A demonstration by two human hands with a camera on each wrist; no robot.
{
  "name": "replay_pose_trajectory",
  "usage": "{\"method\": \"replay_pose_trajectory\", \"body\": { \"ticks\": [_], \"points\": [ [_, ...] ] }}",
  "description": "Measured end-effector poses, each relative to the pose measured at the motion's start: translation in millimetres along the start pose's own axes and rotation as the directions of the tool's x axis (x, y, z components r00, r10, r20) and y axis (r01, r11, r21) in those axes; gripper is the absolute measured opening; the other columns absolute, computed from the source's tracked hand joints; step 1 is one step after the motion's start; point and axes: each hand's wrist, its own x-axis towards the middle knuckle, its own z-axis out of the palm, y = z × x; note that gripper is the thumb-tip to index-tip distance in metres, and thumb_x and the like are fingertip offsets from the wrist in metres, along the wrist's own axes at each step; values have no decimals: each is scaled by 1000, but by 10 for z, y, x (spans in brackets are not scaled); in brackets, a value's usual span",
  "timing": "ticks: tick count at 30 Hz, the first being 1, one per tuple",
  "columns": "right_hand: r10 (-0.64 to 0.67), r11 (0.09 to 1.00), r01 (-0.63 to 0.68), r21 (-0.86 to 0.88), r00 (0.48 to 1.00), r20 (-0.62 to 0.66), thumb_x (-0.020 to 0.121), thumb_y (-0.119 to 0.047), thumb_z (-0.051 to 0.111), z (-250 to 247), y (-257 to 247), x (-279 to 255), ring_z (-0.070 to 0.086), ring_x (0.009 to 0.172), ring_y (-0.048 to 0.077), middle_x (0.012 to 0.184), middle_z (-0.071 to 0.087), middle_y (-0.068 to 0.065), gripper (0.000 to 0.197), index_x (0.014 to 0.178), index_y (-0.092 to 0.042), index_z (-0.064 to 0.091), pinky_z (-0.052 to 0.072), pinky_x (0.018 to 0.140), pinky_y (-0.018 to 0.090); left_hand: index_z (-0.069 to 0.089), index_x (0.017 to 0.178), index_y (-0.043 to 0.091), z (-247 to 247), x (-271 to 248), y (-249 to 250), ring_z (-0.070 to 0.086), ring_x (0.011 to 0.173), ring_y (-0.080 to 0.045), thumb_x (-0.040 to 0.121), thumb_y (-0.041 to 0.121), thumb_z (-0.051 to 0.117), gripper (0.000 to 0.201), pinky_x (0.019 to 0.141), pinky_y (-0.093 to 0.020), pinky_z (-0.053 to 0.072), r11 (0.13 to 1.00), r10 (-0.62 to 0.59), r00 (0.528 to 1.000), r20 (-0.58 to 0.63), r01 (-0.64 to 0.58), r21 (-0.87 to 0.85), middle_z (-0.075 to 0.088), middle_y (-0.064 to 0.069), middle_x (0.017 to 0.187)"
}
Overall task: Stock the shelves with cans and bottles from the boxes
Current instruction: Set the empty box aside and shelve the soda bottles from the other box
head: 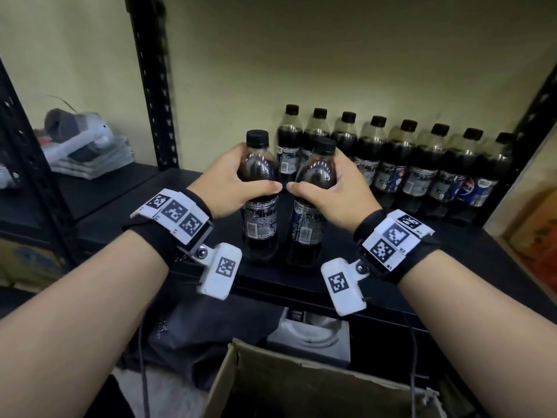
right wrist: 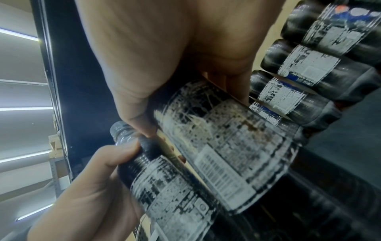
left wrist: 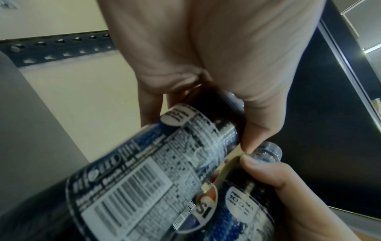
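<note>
Shelf (head: 346, 236): black, row of cola bottles (head: 419, 164) at back.
Hands: left hand (head: 223, 182), right hand (head: 337, 191) each grip one bottle, upright at the front.
Handling: full, smooth; likely heavy, best held at shoulder.

The bottles (head: 419, 173) are dark cola with black caps and blue-and-white labels, on a black shelf (head: 376, 245). Black wristbands (head: 401, 251) carry white checkered tags, and the box (head: 271, 384) is brown.
</note>
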Motion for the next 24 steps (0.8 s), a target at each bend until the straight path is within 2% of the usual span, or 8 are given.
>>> {"method": "replay_pose_trajectory", "body": {
  "ticks": [5, 9, 11, 13, 16, 19, 22, 24],
  "points": [
    [-15, 999, 14, 42, 1000, 17, 79, -13, 84, 63, 82, 125, 70, 83, 0, 95, 71, -9, 45, 112, -23, 56, 50, 71, 11, 55, 122, 15, 11, 117, -105, 71, 94, -8, 81, 18, 83, 50, 84, -25, 55, 999, -15, 999, 28, 15, -34, 70, 3, 103],
    [10, 997, -13, 77, 999, 42, 84, -30, 81, 44, 113, 133, 69, 95, 8, 102, 71, -5, 42, 116, -16, 57, 53, 86, 26, 53, 128, 17, 44, 112, -108, 70, 102, -11, 79, 26, 83, 58, 93, -31, 55, 998, -21, 996, 82, 26, -53, 70, 3, 110],
    [18, 995, -25, 92, 997, 76, 86, -41, 76, 16, 111, 111, 68, 105, 12, 112, 71, -1, 47, 121, -16, 57, 54, 97, 37, 51, 130, 15, 68, 91, -93, 69, 105, -12, 83, 21, 81, 56, 97, -34, 55, 997, -18, 995, 98, 25, -69, 69, 1, 112],
    [19, 999, -23, 31, 992, 122, 82, -53, 73, -22, 64, 74, 66, 110, 10, 118, 70, -4, 57, 125, -21, 54, 52, 101, 42, 51, 130, 16, 60, 57, -74, 68, 107, -15, 82, 26, 83, 59, 98, -35, 55, 997, -20, 995, 94, 27, -71, 69, -1, 115],
    [97, 991, -75, -115, 974, 203, 75, -60, 75, -139, -43, 18, 64, 111, 6, 119, 68, -12, 70, 131, -27, 47, 51, 102, 37, 51, 129, 20, 29, 3, -48, 69, 106, -15, 75, 35, 87, 66, 94, -34, 57, 1000, -18, 999, 43, 19, -20, 66, 2, 120],
    [157, 964, -88, -252, 950, 270, 77, -41, 84, -246, -142, -59, 64, 104, 3, 116, 64, -17, 71, 133, -29, 42, 52, 93, 28, 52, 130, 23, -12, -68, -8, 70, 97, -7, 75, 32, 87, 66, 87, -26, 58, 1000, -16, 1000, -15, 16, 22, 63, 9, 118],
    [142, 944, -55, -326, 958, 250, 80, -37, 85, -282, -187, -143, 55, 110, -3, 119, 55, -26, 82, 145, -28, 36, 45, 100, 20, 52, 130, 30, -8, -129, -14, 71, 89, -2, 75, 31, 88, 66, 80, -21, 57, 999, -7, 1000, -22, 8, 49, 61, 15, 115],
    [134, 939, -51, -340, 965, 225, 79, -40, 84, -278, -179, -172, 52, 121, 3, 130, 54, -20, 87, 149, -26, 34, 40, 110, 26, 51, 131, 34, 8, -163, -33, 73, 88, -7, 77, 30, 86, 64, 82, -27, 58, 999, -2, 1000, -25, 3, 41, 59, 16, 116]
  ]
}}
